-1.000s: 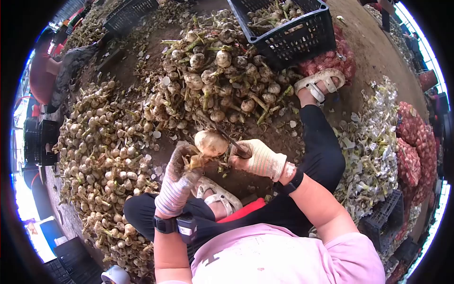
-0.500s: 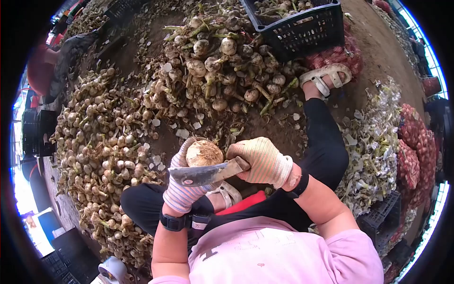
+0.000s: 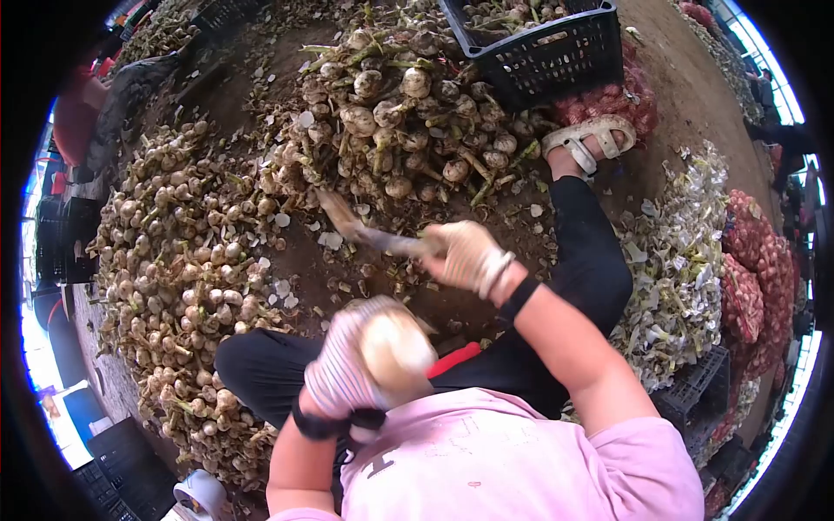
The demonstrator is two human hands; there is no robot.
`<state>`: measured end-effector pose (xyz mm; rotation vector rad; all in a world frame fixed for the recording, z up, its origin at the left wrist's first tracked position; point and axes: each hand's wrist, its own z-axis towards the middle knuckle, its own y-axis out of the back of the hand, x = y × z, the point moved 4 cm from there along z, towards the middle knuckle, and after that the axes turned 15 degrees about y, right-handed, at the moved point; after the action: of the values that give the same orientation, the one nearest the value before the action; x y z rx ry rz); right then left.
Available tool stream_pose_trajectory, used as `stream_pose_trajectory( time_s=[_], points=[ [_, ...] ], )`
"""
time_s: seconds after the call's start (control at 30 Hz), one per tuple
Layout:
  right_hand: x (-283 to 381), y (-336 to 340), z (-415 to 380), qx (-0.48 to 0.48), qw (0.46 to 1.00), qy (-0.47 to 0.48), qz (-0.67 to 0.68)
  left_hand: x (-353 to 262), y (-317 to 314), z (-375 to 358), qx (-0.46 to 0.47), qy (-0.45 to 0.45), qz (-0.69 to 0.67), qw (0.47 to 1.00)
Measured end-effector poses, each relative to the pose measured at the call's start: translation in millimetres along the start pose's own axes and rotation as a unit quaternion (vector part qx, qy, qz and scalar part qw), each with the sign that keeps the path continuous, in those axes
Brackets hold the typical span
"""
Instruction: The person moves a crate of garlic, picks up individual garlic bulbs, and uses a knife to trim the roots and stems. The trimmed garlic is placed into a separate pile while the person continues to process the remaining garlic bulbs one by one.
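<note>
My left hand (image 3: 340, 363), in a striped knit glove, is wrapped round a pale garlic bulb (image 3: 398, 346) close to my shirt; both are smeared by motion. My right hand (image 3: 469, 256), also gloved, grips the handle of a broad-bladed knife (image 3: 382, 239). The blade is blurred and points forward and left over the soil, apart from the bulb. Just beyond the blade lies a heap of untrimmed garlic (image 3: 391, 130) with stalks. To the left spreads a pile of garlic bulbs (image 3: 182, 278).
A black crate (image 3: 547, 56) holding garlic stands at the front right, beside a red net sack (image 3: 612, 95). Peelings and cut stalks (image 3: 673, 269) are heaped on the right, near more filled red net sacks (image 3: 764, 269). Another person (image 3: 82, 122) is at the far left.
My left hand has drawn the bulb down toward my body. My right hand has moved up with the knife, whose blade has swung forward, away from the bulb.
</note>
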<state>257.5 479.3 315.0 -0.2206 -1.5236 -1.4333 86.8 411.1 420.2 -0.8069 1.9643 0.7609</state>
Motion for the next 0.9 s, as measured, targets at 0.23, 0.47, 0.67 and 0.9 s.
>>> stream_pose_trajectory(
  time_s=[0.23, 0.47, 0.67, 0.9],
  points=[
    [-22.9, 19.5, -2.4, -0.091, 0.989, -0.054, 0.104, 21.7, 72.8, -33.4, -0.341, -0.008, 0.083, 0.936],
    [-12.8, 24.9, -5.5, -0.119, 0.927, -0.169, 0.312, 93.5, 143.9, -98.5, -0.546, -0.021, -0.097, 0.832],
    [10.4, 52.5, -9.6, -0.208, 0.839, -0.19, 0.467, 134.6, 243.9, -186.1, -0.607, -0.246, -0.583, 0.48],
    [22.4, 67.4, -9.3, -0.261, 0.808, -0.207, 0.485, 152.5, 55.4, 130.5, -0.09, 0.263, -0.558, 0.782]
  ],
)
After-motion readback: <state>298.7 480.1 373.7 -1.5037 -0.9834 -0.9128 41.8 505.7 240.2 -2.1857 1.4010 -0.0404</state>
